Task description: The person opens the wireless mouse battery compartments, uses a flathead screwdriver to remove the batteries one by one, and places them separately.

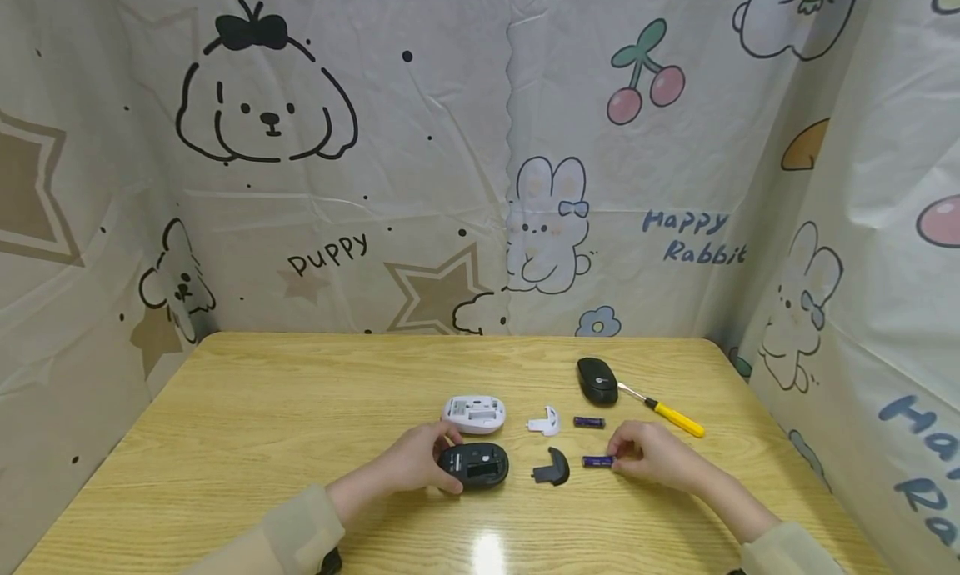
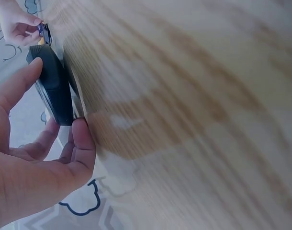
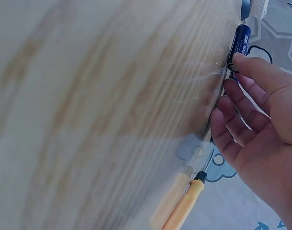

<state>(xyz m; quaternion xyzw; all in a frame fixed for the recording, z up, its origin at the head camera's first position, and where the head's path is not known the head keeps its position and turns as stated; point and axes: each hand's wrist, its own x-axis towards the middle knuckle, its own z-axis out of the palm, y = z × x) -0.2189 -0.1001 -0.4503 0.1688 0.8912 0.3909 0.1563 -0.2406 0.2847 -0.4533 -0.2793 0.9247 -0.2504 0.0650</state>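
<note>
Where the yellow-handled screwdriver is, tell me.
In the head view, the screwdriver lies at the right of the table, its tip beside the far black mouse, beyond the right hand.

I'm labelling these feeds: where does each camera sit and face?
Head: on the head, facing forward and down at the table; left hand and right hand show.
Left wrist: on that wrist, facing the opened black mouse; both hands show.
Right wrist: on that wrist, facing the battery; right hand shows.
Head and right wrist share the screwdriver.

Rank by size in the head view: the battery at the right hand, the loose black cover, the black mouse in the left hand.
1. Black mouse
2. Black cover
3. Battery, one end hidden by fingers
</note>
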